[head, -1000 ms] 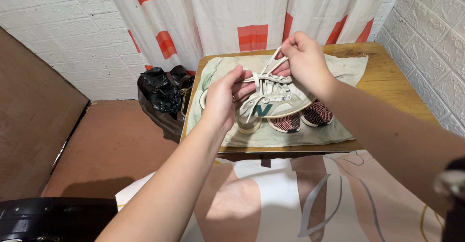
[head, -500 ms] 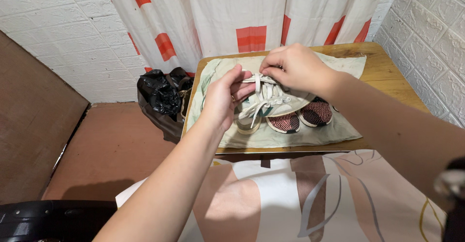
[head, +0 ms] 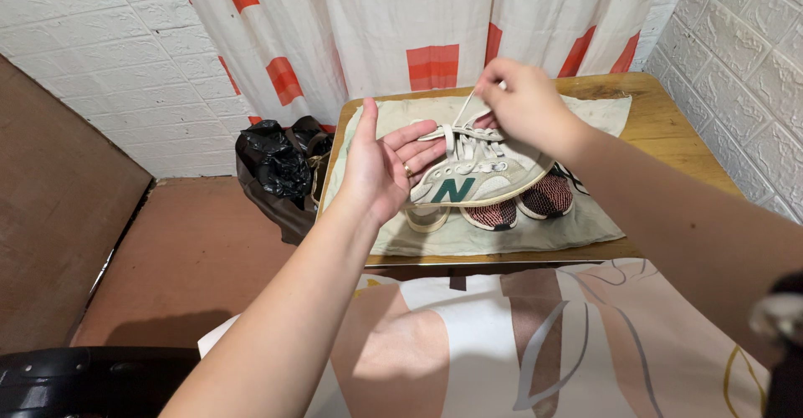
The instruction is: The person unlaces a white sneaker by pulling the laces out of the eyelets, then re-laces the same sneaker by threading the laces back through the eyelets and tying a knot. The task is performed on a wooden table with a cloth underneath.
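From where I watch, at the far left a black plastic bag point(head: 276, 163) sits on the floor against the left edge of a small wooden table point(head: 669, 129). A pale cloth point(head: 535, 234) covers most of the tabletop, reaching its front edge.

My left hand point(head: 381, 167) rests at the cloth's left side, palm up and fingers spread, nothing clamped in it; the fingertips touch the heel of the one shoe point(head: 481, 175) I can see whole. This is a cream and grey sneaker with a dark green mark on its side and a thick off-white sole, lying near the middle of the cloth, toe toward the right.

Under it show two reddish knit toe parts point(head: 548, 196) (I cannot tell what they belong to).

My right hand point(head: 523, 104), above the shoe toward the table's back edge, has its fingers pinched together on a white lace point(head: 464, 112) pulled up taut from the shoe's eyelets.

Counted: one bag, one table, one cloth, one sneaker, two hands.
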